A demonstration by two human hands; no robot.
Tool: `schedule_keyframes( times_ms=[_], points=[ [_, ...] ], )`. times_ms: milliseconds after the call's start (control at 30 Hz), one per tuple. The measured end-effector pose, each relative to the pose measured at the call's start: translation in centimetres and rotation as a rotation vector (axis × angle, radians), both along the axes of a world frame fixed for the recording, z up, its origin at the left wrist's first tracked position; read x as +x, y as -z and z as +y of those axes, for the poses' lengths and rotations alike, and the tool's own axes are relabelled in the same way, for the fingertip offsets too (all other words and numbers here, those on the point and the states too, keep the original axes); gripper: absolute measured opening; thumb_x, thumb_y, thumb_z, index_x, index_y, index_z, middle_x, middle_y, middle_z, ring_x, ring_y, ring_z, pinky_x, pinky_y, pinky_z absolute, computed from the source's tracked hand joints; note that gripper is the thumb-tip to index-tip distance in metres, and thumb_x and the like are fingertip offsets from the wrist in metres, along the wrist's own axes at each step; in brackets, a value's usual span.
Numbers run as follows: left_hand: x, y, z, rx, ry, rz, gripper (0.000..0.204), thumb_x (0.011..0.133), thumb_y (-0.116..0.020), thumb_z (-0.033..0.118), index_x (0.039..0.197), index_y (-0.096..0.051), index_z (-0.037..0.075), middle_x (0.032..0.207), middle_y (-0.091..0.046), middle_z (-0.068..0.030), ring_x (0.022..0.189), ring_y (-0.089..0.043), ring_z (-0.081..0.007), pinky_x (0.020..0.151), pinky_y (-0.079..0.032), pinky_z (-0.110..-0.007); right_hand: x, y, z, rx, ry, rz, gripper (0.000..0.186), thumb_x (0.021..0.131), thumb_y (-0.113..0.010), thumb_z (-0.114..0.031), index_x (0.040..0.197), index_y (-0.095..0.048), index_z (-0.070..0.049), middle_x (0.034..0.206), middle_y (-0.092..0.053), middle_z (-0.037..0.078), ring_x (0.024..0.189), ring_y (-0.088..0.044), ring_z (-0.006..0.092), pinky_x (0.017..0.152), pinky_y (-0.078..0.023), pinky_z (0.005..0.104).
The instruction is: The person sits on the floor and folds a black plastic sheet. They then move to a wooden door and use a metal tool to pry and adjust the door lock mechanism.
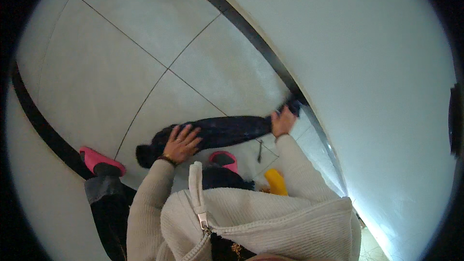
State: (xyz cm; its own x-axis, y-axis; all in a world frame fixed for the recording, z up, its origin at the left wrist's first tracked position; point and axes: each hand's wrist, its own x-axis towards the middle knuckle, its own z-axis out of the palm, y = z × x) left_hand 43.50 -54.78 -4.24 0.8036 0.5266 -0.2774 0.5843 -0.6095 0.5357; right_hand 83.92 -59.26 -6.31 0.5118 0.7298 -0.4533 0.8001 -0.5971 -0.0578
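**Dark cloth stretched out on tiled floor, both hands upon it**

Head view, sole view examined. Clock directions are taken from the middle of the cloth, with 12 at the top.

The dark cloth [232, 130] lies lengthwise on the tiled floor [121, 82], just ahead of the person, running from 9 o'clock to nearly 2. It is bunched and wide at the left, narrow at the right.

The left hand [181, 145], at 8 o'clock, rests palm down with fingers spread, grasping nothing. In this inspector's judgement, the flat palm serves to press the wide part and keep it from sliding. The right hand [283, 122], near 3 o'clock, is on the narrow end; blur prevents telling whether it grips or merely presses. The wide spacing of the hands would suit keeping the length straight.

Pink slippers are worn: one [234, 162] at 6 o'clock, near the cloth, the other [89, 158] between 8 and 9, well apart from it. The wide stance probably steadies a low posture.

Also noted: a thin dark item [260, 151] near 4 o'clock, a yellow object [275, 182] between 4 and 5, both unidentified, and a pale wall [377, 92] at 3.
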Motion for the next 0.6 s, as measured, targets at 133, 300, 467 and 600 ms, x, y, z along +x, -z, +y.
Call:
schedule_keyframes(
  times_ms=[133, 300, 467, 600],
  points=[
    [8.7, -0.2, 0.2, 0.043, 0.476, -0.004, 0.049, 0.085, -0.050, 0.022, 0.134, -0.043, 0.024, 0.148, -0.028, -0.0010, 0.140, -0.015, -0.0230, 0.113, -0.013, -0.048, 6.8, 1.7, -18.7, 0.095, 0.103, -0.275, 0.072, 0.089, -0.052, -0.038, 0.138, -0.025, 0.008, 0.142, -0.027, 0.029, 0.129, -0.031, 0.0414, 0.108, -0.024, 0.0435],
    [11.3, 0.7, -3.1, 0.341, 0.201, -0.212, 0.049, 0.080, -0.059, 0.021, 0.128, -0.049, 0.026, 0.140, -0.038, -0.0055, 0.128, -0.034, -0.0251, 0.101, -0.032, -0.043, 9.5, 2.6, -26.2, 0.005, 0.474, 0.113, 0.086, 0.089, -0.048, -0.051, 0.145, -0.009, 0.000, 0.152, -0.004, 0.020, 0.140, -0.005, 0.0351, 0.113, -0.008, 0.0420],
    [10.6, -0.3, -8.2, 0.111, -0.390, -0.130, 0.062, 0.072, -0.068, 0.046, 0.130, -0.047, 0.035, 0.142, -0.029, -0.0151, 0.130, -0.024, -0.0398, 0.096, -0.022, -0.062, 12.1, 2.5, -28.0, -0.040, 0.300, 0.077, 0.087, 0.083, -0.060, -0.045, 0.143, -0.018, 0.003, 0.150, -0.013, 0.023, 0.139, -0.011, 0.0359, 0.113, -0.010, 0.0417],
    [17.2, 0.0, -5.6, -0.195, -0.592, 0.020, 0.072, 0.075, -0.061, 0.059, 0.136, -0.041, 0.027, 0.150, -0.011, -0.0197, 0.136, -0.003, -0.0489, 0.094, -0.002, -0.077, 11.2, 0.2, -26.0, -0.047, 0.411, 0.149, 0.092, 0.080, -0.063, -0.048, 0.142, -0.020, 0.004, 0.147, -0.017, 0.026, 0.137, -0.017, 0.0369, 0.111, -0.017, 0.0406]
  ],
)
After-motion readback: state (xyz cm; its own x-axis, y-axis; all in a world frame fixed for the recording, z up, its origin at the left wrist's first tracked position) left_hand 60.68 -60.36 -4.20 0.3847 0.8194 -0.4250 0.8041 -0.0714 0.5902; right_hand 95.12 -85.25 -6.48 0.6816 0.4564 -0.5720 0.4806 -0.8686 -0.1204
